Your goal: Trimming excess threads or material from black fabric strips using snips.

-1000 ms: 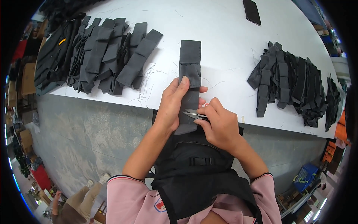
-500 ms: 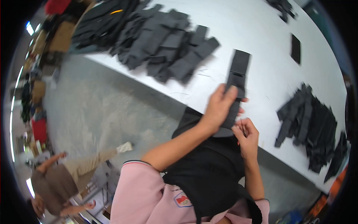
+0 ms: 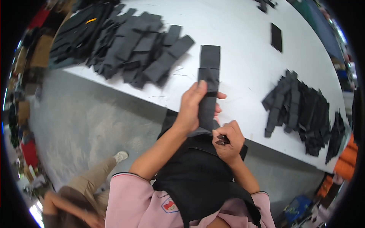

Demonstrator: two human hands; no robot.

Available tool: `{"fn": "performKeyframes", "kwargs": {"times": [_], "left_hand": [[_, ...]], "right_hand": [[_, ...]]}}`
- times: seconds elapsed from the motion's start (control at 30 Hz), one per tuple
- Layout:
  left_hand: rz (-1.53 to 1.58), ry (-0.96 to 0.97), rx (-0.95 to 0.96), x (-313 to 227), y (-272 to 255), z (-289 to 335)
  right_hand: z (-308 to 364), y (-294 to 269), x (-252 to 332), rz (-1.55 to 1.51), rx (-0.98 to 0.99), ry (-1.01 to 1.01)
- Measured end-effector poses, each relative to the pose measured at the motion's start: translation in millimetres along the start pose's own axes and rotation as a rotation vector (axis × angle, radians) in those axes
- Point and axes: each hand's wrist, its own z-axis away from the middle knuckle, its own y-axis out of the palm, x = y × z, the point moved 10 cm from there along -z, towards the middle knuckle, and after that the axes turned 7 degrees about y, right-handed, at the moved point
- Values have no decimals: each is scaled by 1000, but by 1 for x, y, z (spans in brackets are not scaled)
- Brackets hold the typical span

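My left hand [image 3: 191,105] grips a long dark grey fabric strip [image 3: 209,57], thumb on top and fingertips showing past its right edge. The strip is folded or seamed across in places, and its far end reaches over the white table. At the strip's near end is my right hand [image 3: 231,143], closed around small dark thread snips [image 3: 222,140]. Two short pointed tips stick out of the fist; the rest is hidden in the palm. The right fingertips are at the lower corner of the strip.
The white table [image 3: 232,22] bears a heap of similar strips [image 3: 133,45] at left, beside black fabric [image 3: 78,36]. Another pile [image 3: 300,106] lies at right, and a black phone-like slab [image 3: 276,37] farther back. Another person [image 3: 81,193] is at lower left on the grey floor.
The view has shifted, so the table and piles appear farther left. The strip stands straighter. My right hand has turned, bringing the snips' tips into sight. The other person has moved lower in view.
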Motion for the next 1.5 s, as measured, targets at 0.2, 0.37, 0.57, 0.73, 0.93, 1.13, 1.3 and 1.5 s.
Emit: {"fn": "performKeyframes", "kwargs": {"times": [0.2, 0.37, 0.57, 0.73, 0.93, 1.13, 1.3, 1.5], "left_hand": [[-171, 88, 198, 6, 24, -3], [-194, 44, 67, 4, 8, -10], [-35, -58, 88, 21, 2, -12], [-224, -33, 35, 14, 8, -9], [-227, -94, 97, 31, 11, -2], [-289, -69, 55, 37, 5, 1], [-246, -194, 95, 35, 19, 11], [-263, -153, 135, 37, 18, 12]], "right_hand": [[31, 27, -80, -1296, 9, 1084], [22, -3, -45, -1705, 281, 721], [22, -21, -76, -268, 106, 679], [19, -20, -63, -225, 109, 627], [-7, -10, -55, -157, 140, 345], [-19, -9, -52, 4, 134, 251], [-23, -15, -57, -82, 109, 342], [-26, -14, -48, 192, 88, 176]]}}
